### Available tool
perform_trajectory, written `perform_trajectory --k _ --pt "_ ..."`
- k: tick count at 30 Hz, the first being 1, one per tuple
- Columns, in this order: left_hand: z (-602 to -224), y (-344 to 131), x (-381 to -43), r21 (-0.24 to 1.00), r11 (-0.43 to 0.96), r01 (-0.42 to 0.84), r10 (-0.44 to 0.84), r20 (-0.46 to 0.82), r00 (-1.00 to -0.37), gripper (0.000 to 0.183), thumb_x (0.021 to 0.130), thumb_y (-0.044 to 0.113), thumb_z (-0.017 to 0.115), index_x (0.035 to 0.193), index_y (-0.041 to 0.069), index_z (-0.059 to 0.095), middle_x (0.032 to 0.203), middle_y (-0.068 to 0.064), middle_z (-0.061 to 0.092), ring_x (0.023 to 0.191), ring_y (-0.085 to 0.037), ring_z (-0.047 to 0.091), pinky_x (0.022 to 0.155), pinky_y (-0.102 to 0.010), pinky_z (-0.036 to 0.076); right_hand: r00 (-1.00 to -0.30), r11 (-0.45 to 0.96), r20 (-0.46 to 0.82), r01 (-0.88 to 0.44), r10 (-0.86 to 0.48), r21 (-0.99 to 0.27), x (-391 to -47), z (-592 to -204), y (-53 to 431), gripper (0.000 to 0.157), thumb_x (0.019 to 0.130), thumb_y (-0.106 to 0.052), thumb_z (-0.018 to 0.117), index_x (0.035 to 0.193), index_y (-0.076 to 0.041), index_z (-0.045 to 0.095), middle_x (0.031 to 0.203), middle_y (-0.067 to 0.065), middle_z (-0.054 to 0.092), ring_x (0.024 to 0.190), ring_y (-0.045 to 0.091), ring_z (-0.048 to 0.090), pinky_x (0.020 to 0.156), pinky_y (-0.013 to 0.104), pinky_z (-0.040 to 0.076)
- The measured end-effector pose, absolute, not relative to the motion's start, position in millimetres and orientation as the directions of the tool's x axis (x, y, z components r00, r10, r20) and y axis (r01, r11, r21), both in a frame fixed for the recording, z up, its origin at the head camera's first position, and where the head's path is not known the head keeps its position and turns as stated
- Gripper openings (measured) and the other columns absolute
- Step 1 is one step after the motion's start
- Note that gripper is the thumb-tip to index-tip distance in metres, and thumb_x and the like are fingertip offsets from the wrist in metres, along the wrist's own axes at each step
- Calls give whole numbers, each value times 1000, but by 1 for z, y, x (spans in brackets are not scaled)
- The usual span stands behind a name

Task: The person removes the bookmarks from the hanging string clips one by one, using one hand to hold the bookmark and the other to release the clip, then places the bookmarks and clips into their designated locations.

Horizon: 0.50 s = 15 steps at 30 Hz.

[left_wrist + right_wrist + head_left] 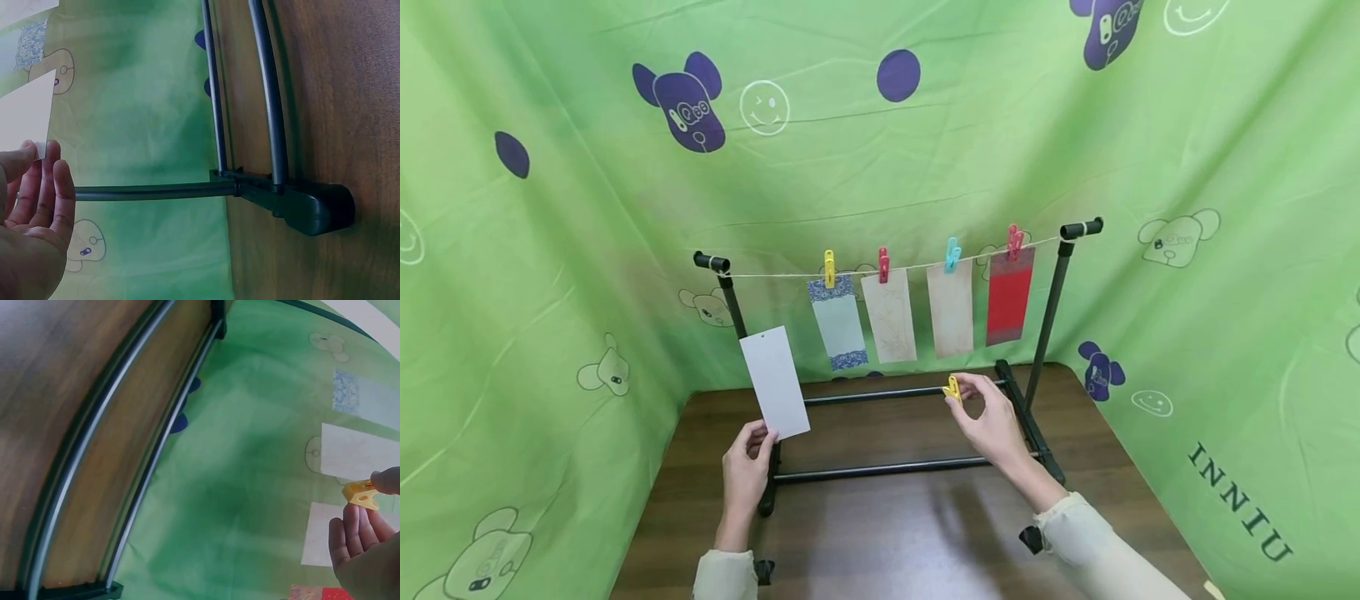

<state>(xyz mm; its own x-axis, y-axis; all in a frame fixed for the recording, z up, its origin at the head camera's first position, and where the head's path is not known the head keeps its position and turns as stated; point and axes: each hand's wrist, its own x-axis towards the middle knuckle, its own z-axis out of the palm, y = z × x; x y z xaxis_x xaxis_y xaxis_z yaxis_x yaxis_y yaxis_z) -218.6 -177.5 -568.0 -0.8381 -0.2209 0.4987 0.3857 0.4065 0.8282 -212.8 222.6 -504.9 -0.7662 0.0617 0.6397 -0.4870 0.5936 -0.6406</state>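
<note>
Between thumb and fingers, my left hand pinches the lower corner of a plain white card with a small hole at its top. The card is upright in front of the rack's left post. My right hand pinches a yellow clothespin, below the hanging cards. Along the string hang a blue-bordered card under a yellow clothespin, a cream card under a red one, another cream card under a light-blue one, and a red card under a red one.
The black rack has a left post, a right post and two low crossbars above the brown wooden table. Green printed cloth surrounds the table at the back and sides. The string runs bare left of the blue-bordered card.
</note>
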Motion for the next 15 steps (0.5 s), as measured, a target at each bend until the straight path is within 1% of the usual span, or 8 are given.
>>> perform_trajectory --k 2,4,6,7,9,12,15 --pt "-570 -177 -218 830 409 379 -222 493 -841 14 96 -1 79 109 -1 75 97 -14 78 86 -11 70 77 -16 55 -778 599 624 -464 77 -653 -211 -507 225 38 86 1 88 121 1 73 96 9 74 88 27 70 83 21 49" --pt "-571 -177 -218 832 411 373 -223 489 -844 14 96 -1 79 109 -1 75 97 -14 78 87 -14 71 78 -16 55 -790 602 606 -438 96 -668 -210 -509 228 38 86 0 89 120 0 73 95 8 74 88 27 70 83 20 48" --pt "-572 -178 -218 832 414 369 -225 486 -844 14 96 -1 79 109 -1 75 97 -14 78 87 -14 71 78 -15 55 -797 603 595 -424 107 -676 -209 -513 231 36 85 -1 89 118 0 73 95 8 74 88 27 70 82 16 47" --pt "-573 -178 -218 832 415 368 -226 486 -845 14 96 -1 79 109 -1 74 97 -15 78 87 -13 71 78 -14 54 -798 606 592 -418 111 -677 -208 -515 232 35 85 -1 89 117 0 73 94 7 74 88 27 70 82 15 46" --pt "-575 -179 -216 837 410 362 -232 480 -846 14 96 -1 79 109 -1 74 97 -15 77 86 -8 69 78 -12 53 -795 612 596 -415 116 -673 -207 -520 234 34 84 0 90 114 0 73 93 7 74 86 27 70 82 12 44" --pt "-577 -180 -214 843 405 354 -241 472 -848 14 95 -3 79 109 -2 74 97 -16 77 86 -3 68 77 -9 52 -790 620 603 -417 113 -664 -204 -527 236 33 84 1 90 112 0 74 92 6 74 85 27 70 81 11 44" --pt "-581 -181 -213 848 405 343 -249 463 -850 14 95 -4 79 108 -3 74 96 -16 77 85 -1 67 77 -8 51 -787 630 607 -417 110 -655 -201 -532 238 32 83 1 90 111 0 74 91 6 74 84 26 70 81 13 46"
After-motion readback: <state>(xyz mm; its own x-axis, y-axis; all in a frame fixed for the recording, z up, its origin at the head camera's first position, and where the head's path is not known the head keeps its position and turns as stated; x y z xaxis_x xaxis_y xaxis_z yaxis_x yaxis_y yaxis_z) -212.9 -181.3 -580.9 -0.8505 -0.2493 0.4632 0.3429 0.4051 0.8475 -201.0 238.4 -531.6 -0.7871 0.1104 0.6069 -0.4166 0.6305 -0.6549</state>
